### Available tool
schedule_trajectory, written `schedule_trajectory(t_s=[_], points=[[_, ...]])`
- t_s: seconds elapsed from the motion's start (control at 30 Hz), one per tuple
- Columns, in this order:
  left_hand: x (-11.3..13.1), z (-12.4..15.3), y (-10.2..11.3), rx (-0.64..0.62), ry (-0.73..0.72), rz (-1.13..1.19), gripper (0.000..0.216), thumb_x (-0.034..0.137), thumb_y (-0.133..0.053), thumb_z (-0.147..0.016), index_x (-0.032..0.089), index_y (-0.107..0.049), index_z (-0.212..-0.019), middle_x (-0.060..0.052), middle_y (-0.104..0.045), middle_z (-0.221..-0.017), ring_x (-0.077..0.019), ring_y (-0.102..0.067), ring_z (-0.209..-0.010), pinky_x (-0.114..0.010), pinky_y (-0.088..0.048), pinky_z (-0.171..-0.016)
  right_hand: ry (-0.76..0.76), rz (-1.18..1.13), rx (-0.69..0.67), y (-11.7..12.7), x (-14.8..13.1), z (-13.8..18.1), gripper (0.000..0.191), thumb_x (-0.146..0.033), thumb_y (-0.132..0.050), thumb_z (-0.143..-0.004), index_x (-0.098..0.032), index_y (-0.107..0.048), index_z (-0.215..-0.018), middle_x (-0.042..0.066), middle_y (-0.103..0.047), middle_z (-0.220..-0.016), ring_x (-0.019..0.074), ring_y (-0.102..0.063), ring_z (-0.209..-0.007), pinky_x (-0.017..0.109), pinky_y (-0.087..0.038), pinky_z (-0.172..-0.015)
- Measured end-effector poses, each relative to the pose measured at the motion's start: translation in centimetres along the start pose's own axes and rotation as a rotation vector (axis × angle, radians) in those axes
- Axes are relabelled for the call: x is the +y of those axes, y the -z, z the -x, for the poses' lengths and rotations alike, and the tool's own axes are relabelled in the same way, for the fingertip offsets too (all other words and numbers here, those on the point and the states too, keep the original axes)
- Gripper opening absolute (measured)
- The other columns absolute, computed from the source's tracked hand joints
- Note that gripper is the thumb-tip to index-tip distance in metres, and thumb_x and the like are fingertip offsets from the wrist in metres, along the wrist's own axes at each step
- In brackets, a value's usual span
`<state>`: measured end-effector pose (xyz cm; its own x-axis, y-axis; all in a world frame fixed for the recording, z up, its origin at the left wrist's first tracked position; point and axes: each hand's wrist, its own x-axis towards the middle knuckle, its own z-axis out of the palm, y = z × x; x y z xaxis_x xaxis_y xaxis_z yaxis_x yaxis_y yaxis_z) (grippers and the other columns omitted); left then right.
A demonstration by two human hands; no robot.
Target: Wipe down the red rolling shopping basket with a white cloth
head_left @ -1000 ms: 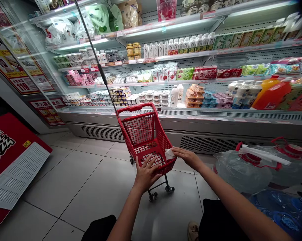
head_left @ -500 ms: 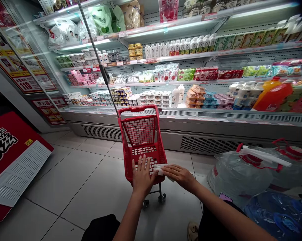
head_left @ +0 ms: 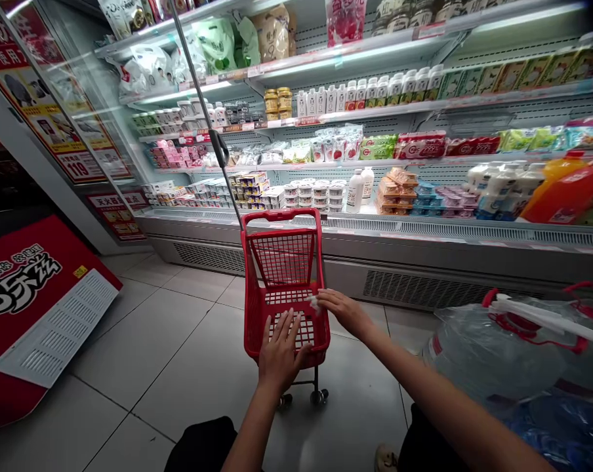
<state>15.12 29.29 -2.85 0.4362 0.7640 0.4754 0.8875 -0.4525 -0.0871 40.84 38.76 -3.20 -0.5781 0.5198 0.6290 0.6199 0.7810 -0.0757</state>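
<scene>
A small red shopping cart point(head_left: 252, 328) stands on the floor ahead of me, its handle toward the fridge. My left hand point(head_left: 280, 354) lies open over the cart's near rim, fingers apart and pointing into the basket; nothing is in it. My right hand point(head_left: 343, 309) is at the cart's right side, its fingers closed on a crumpled white tissue point(head_left: 314, 302), which hangs at the inner edge of the basket. Whether the tissue touches the red plastic I cannot tell.
Behind the cart runs a chilled display point(head_left: 405, 229) with dairy goods, drinks and pouches. Large water bottles point(head_left: 498, 347) stand at right. A red and white cabinet point(head_left: 55, 314) is at left. A thin dark pole point(head_left: 198, 85) rises from the cart's handle.
My right hand has moved away from my left hand, up and forward along the cart's right side, with the tissue. The left hand stays at the near rim. The view has shifted slightly.
</scene>
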Motion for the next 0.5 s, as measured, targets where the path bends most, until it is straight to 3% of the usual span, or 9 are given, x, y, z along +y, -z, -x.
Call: schedule_trajectory(t_s=[0.17, 0.33, 0.5], points=[[-1.2, 0.9, 1.0, 0.01, -0.006, -0.026, 0.068, 0.056, -0.043, -0.103, 0.029, -0.026, -0.164, -0.004, -0.036, -0.166, -0.0245, -0.036, -0.153, -0.051, -0.01, -0.131, 0.045, -0.023, 0.004, 0.1, -3.3, 1.1, 0.023, -0.014, -0.054, -0.102, -0.019, -0.067, -0.121, 0.009, -0.073, -0.125, 0.0235, -0.063, -0.128, 0.046, -0.055, -0.11], [-2.2, 2.4, 1.8, 0.009, 0.025, -0.042, 0.072, 0.059, -0.045, -0.101, 0.031, -0.024, -0.164, -0.003, -0.035, -0.167, -0.0242, -0.035, -0.153, -0.049, 0.002, -0.131, 0.118, -0.041, 0.015, 0.5, -6.8, 1.1, 0.019, -0.015, -0.054, -0.103, -0.018, -0.069, -0.114, 0.009, -0.074, -0.117, 0.0231, -0.066, -0.12, 0.045, -0.056, -0.107], [-3.3, 3.1, 2.3, -0.005, 0.109, -0.025, 0.071, 0.058, -0.044, -0.101, 0.034, -0.022, -0.164, -0.002, -0.033, -0.168, -0.0266, -0.032, -0.155, -0.053, 0.001, -0.131, 0.229, -0.108, -0.01, 0.4, -11.7, 2.3, 0.029, -0.012, -0.051, -0.103, -0.019, -0.066, -0.128, 0.008, -0.074, -0.124, 0.02, -0.068, -0.119, 0.041, -0.052, -0.112]])
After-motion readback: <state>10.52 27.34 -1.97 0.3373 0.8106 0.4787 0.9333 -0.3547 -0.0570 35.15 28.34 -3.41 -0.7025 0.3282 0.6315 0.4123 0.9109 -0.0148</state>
